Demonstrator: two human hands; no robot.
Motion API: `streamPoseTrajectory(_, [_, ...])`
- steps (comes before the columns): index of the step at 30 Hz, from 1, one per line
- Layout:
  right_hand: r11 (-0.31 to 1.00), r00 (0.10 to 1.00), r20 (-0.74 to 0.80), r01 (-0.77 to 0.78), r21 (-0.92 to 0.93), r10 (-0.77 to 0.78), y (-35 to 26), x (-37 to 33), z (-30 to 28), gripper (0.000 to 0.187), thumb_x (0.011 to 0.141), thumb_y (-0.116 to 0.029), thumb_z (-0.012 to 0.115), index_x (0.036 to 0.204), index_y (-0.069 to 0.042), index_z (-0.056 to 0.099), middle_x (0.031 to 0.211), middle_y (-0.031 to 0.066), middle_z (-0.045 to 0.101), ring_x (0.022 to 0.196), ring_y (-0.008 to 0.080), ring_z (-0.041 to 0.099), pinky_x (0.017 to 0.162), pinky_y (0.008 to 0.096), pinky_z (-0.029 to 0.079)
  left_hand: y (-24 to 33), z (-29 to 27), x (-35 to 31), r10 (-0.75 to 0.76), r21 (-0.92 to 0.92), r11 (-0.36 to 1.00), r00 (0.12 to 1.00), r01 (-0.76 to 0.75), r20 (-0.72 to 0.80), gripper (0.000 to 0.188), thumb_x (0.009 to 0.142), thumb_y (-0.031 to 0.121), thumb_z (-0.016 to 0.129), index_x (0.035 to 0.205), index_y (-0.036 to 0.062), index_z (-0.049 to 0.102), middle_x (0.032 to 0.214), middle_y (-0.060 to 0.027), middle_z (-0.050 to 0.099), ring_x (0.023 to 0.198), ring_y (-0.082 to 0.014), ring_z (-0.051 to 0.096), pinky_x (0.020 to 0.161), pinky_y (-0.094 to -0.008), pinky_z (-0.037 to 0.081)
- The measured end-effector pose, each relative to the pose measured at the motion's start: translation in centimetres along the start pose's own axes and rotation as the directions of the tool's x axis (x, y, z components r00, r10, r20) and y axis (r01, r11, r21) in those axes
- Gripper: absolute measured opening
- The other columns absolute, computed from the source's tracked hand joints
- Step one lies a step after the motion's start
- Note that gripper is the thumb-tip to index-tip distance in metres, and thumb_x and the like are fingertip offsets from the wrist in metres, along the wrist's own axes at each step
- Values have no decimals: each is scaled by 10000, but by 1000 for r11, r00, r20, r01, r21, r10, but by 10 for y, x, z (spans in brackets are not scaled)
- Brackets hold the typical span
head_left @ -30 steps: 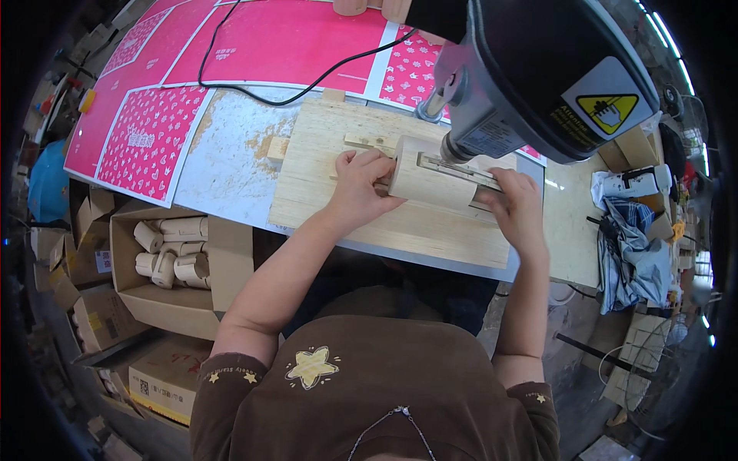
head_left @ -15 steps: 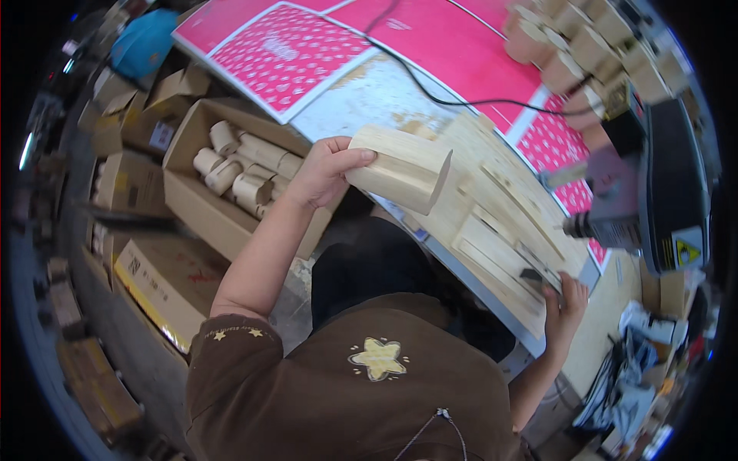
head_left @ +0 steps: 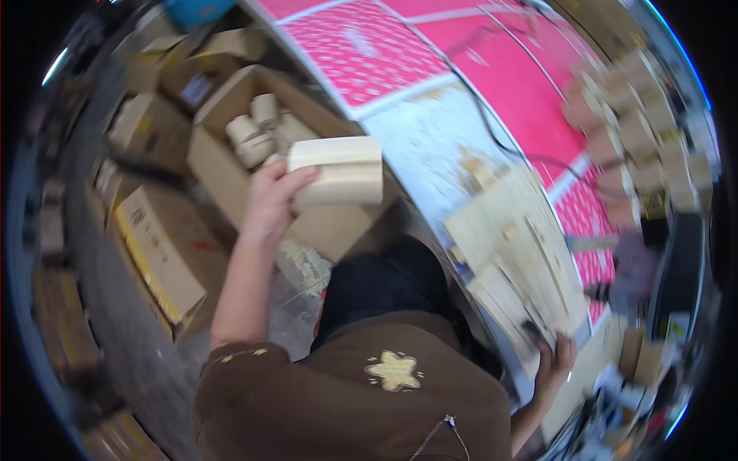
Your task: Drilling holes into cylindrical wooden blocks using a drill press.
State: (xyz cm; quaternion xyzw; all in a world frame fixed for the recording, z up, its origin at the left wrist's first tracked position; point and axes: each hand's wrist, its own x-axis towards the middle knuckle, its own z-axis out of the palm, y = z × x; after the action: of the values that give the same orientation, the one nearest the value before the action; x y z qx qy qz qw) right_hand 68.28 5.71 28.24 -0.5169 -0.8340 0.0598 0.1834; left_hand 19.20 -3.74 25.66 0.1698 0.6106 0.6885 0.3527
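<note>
My left hand (head_left: 270,201) grips a pale wooden block (head_left: 342,170) with rounded sides by its near end, thumb on top. The block is held in the air over the right side of an open cardboard box (head_left: 201,154). Inside that box lie several similar wooden pieces (head_left: 254,138). At the right, my right hand (head_left: 555,359) is closed at the near end of a wooden jig (head_left: 530,261) on the table. A small black part (head_left: 530,329) sits beside its fingers. What those fingers grip is blurred.
Pink patterned sheets (head_left: 369,46) cover the table, and a dark cable (head_left: 484,115) crosses them. Wooden blocks (head_left: 638,131) are stacked at the far right, near a dark machine (head_left: 676,276). More cardboard boxes (head_left: 165,257) stand on the floor at the left.
My left hand has carried the wooden block left, from over the table edge toward the open box. The whole view has turned and shifted. My right hand stays at the jig.
</note>
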Motion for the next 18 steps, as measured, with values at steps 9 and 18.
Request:
streamPoseTrajectory(9, [969,978,19,-207,133,206,-21,13,-20,236,671,-128,683,872,-37,599,807,90,569,822,279,527,872,394,350,27,163,-24,-46,332,911,743,-242,668,264,693,178,747,638,11,551,686,18,469,622,-60,425,555,-217,337])
streamPoseTrajectory(18, [959,979,-11,-200,201,206,-9,-1,-28,258,671,-109,698,903,-48,602,818,73,572,811,272,521,770,353,383,-35,220,-41,-243,345,939,683,-14,689,327,704,233,750,624,72,477,579,30,479,535,-38,398,474,-193,323])
